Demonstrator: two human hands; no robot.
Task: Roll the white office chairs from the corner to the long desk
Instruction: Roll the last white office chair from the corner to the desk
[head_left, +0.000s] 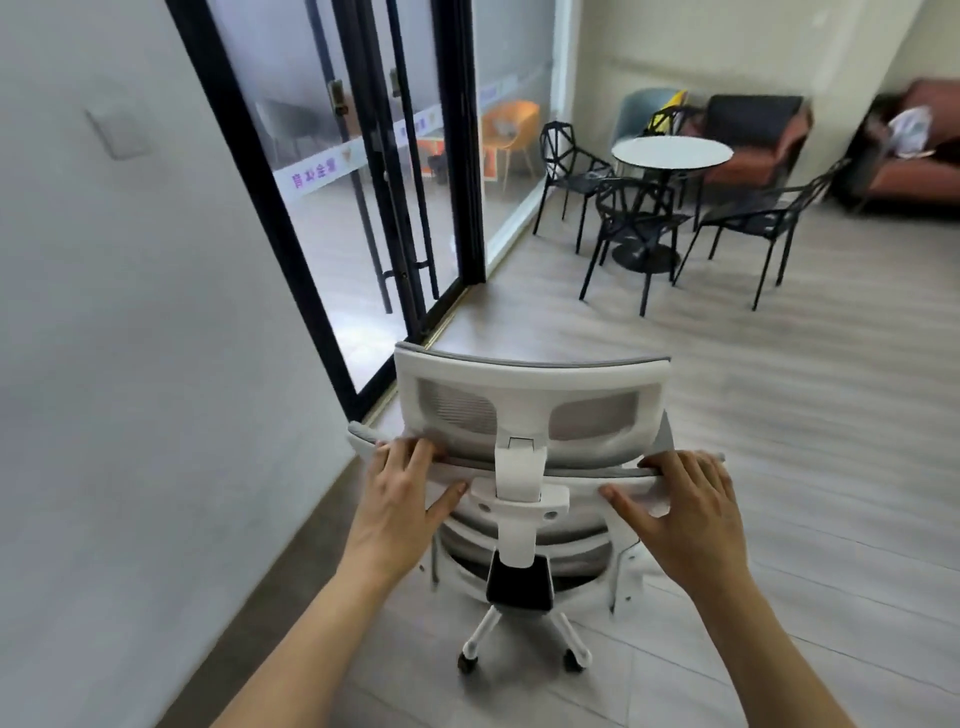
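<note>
Both hands, left hand (402, 499) and right hand (685, 512), grip the white office chair (524, 410) backrest (fingers curled over), black glass door (332, 171) left, round café table (671, 151) with black chairs (636, 228) ahead.

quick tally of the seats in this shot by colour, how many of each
white office chair: 1
black frame chairs: 4, one half hidden behind the round table
orange chair, behind the glass: 1
teal armchair: 1
rust-brown armchair: 1
rust-brown sofa: 1
total: 9
</note>
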